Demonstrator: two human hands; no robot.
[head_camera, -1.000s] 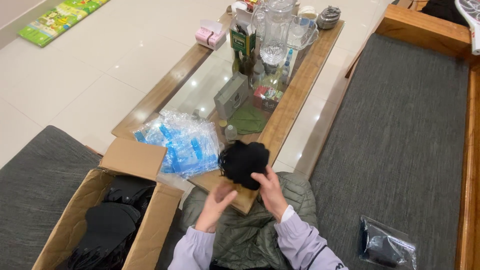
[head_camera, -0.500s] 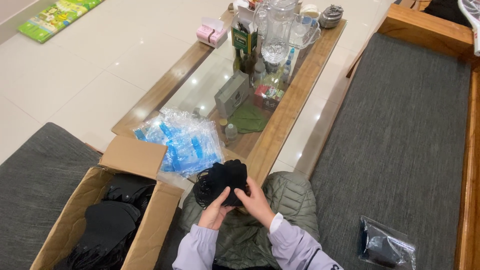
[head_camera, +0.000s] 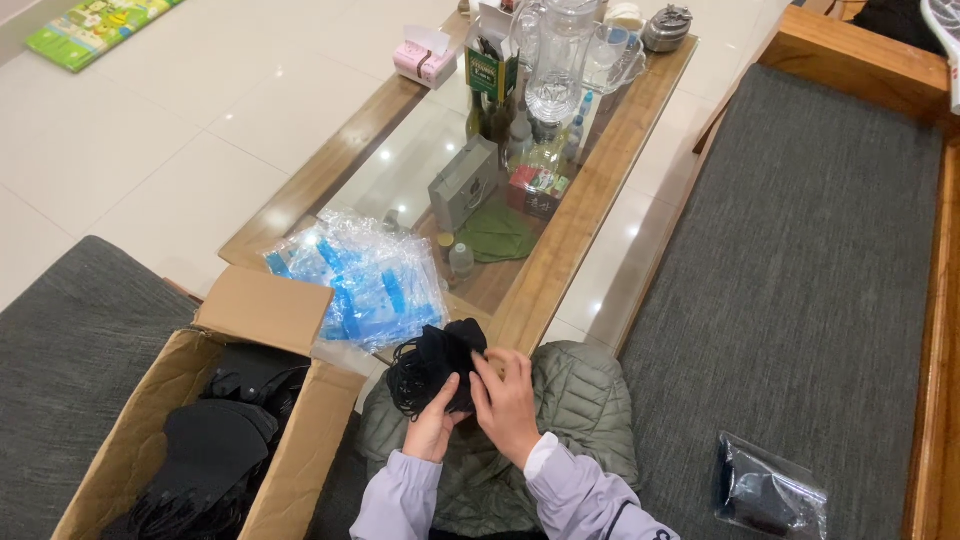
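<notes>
Beside the glass-topped wooden bench (head_camera: 590, 200), your left hand (head_camera: 432, 428) and right hand (head_camera: 508, 400) had fingers closed on a bundle of black ear-loop masks (head_camera: 435, 365), mid-sorting, apparently calling for bagging.

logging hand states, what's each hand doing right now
Left hand: shut on the black masks.
Right hand: shut on the same black masks.

Small bundle of black masks (head_camera: 440, 368) (thin ear loops hanging loose on one side), bunched, held upright just before the near end of the wooden table (head_camera: 560, 255).
</notes>
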